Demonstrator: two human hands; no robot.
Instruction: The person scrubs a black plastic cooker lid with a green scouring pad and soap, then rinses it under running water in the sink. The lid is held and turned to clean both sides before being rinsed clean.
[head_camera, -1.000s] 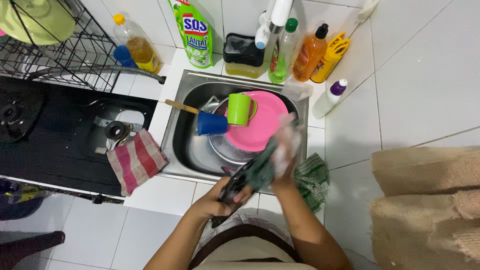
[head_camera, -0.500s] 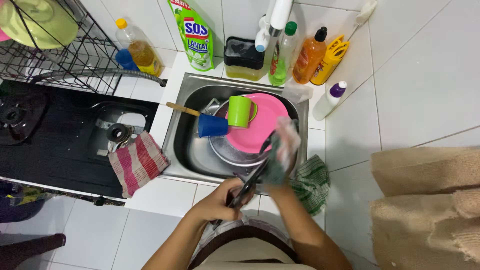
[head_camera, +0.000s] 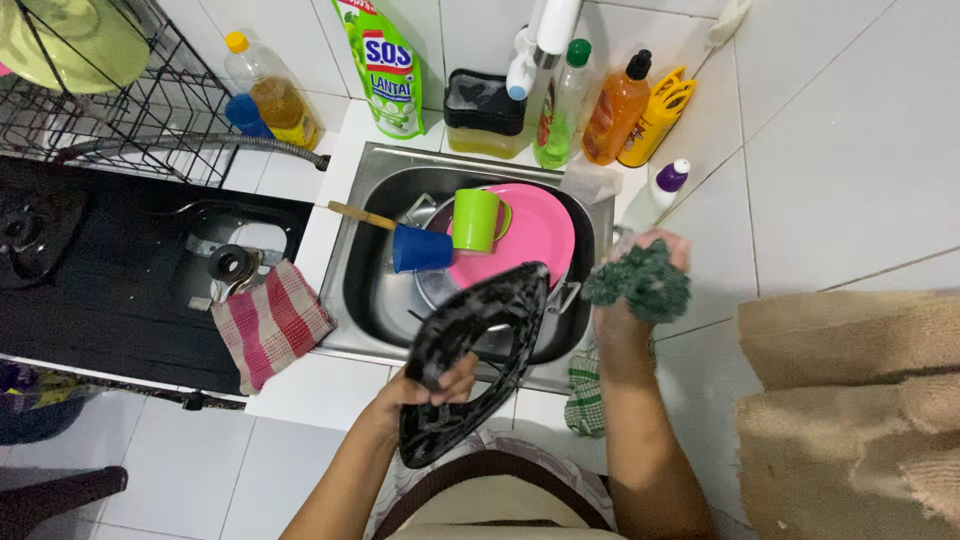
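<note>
Beyond the hands, behind the sink, stands a green refill pouch (head_camera: 380, 65) with a blue-and-white label. To its left is a clear oil bottle (head_camera: 272, 90), yellow-capped. Rightward: a green-capped bottle (head_camera: 560, 105) with red label, an orange pump bottle (head_camera: 618, 108), and a white, purple-capped bottle (head_camera: 655, 195).

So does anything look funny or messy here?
Mostly the sink: a pink plate, green cup and blue cup lie piled crookedly. The left hand holds a black pan tilted; nothing looks spilled.

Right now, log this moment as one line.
left hand: grips black soapy frying pan, tilted above steel sink | right hand: clutches green scrubbing sponge, apart from pan
</note>
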